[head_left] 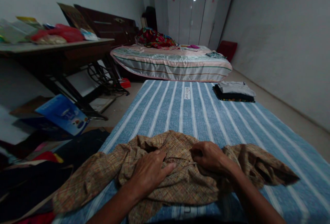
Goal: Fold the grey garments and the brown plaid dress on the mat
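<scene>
A brown checked long-sleeved shirt [177, 189] lies crumpled on the blue-and-white striped bed cover [165, 110]. One sleeve reaches out to the left and the other to the right. My left hand [151, 170] rests on the left of the shirt's middle, thumb apart from the fingers, which lie over the cloth. To its right, my right hand [210, 157] has curled fingers pinching the shirt's fabric near the upper middle. Folds cover part of the collar and front, so I cannot make out the buttons.
Folded clothes [234, 91] are stacked at the bed's far right. Dark clothes [87, 148] lie at the left, near a blue box [63, 114]. A sewing-machine table [59, 50] stands against the left wall. Beyond is a second bed [172, 66].
</scene>
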Demonstrator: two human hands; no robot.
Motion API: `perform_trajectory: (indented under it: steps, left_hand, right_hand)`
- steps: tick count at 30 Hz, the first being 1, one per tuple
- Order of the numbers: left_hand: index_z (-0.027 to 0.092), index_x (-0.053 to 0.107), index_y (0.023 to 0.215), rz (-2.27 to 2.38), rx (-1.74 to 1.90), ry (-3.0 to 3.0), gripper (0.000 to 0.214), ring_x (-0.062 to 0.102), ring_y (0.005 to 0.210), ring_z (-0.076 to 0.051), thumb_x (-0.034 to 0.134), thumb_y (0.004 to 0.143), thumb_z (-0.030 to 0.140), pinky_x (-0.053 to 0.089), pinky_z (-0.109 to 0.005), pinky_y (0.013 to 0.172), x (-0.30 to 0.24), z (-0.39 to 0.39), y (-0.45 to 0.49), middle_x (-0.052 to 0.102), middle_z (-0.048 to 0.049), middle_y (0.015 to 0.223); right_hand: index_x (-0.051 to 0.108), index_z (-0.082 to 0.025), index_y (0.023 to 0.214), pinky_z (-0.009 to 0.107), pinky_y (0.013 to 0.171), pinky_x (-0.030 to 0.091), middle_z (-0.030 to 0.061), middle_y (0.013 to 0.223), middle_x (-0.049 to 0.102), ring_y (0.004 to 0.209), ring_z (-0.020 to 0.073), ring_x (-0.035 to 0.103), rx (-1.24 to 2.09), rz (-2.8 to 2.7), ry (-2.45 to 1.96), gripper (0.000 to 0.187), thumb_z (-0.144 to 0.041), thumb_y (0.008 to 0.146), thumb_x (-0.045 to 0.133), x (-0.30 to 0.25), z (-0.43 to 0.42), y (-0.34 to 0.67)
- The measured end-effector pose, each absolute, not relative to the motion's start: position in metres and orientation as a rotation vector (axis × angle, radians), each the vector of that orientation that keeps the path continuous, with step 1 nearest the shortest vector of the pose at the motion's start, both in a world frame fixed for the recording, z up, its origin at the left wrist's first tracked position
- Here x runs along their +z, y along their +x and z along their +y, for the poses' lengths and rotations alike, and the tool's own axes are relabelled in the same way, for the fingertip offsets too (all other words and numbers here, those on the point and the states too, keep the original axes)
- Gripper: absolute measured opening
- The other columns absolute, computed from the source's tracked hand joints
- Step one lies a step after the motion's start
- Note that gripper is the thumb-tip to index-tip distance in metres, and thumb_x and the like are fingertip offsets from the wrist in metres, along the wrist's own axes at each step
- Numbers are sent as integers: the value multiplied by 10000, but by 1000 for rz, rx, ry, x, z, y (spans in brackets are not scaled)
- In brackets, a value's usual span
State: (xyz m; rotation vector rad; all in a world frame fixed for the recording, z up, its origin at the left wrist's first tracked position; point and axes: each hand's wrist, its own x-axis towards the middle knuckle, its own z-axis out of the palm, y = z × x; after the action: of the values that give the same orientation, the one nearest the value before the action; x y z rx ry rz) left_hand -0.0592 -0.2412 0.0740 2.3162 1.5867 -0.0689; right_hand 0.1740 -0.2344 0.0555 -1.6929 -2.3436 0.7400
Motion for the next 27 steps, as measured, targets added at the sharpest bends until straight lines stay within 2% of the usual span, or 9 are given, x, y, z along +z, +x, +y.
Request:
perform_trajectory:
  steps: [4,11,16,19,23,27]
  left_hand:
    - [184,610,893,1508,-26,2370,239,638,878,-238,489,896,390,419,-315,734,69,-243,-62,669,-69,923]
    - [184,589,838,1398,194,2376,146,605,882,-210,463,877,246,424,-291,720,63,-244,-63,640,-57,906]
    - [191,613,824,1329,440,2325,177,585,866,-194,443,854,228,433,-283,734,64,-243,-63,617,-37,845]
    - [199,619,808,1278,548,2230,197,590,813,-171,433,859,236,442,-269,737,67,-241,-63,612,-15,799]
    - [202,624,792,1239,640,2120,184,607,840,-170,452,837,251,456,-262,788,76,-240,-62,639,-8,811]
    - [197,669,913,1202,594,2042,211,620,908,-193,553,801,333,465,-273,838,89,-240,-62,681,-14,900]
  right_hand:
    - [702,-211,809,255,635,339,31,815,690,722,161,581,691,-2391,-1643,176,-211,711,556,58,-234,174]
    - [638,-182,674,241,588,327,9,715,627,648,131,529,842,-2282,-1588,74,-152,635,583,56,-234,173]
    - [539,-181,649,216,509,289,-46,597,493,560,93,437,1138,-2011,-1501,37,-156,672,551,53,-237,179]
    - [494,-191,669,208,502,296,-62,602,452,557,82,404,1312,-1848,-1330,58,-185,700,543,57,-238,181]
    - [487,-194,688,211,521,313,-63,620,453,572,82,399,1257,-1797,-1230,65,-199,696,551,70,-240,181]
    - [505,-193,697,209,514,318,-59,608,473,560,84,410,1146,-1819,-1214,42,-196,711,544,82,-246,177]
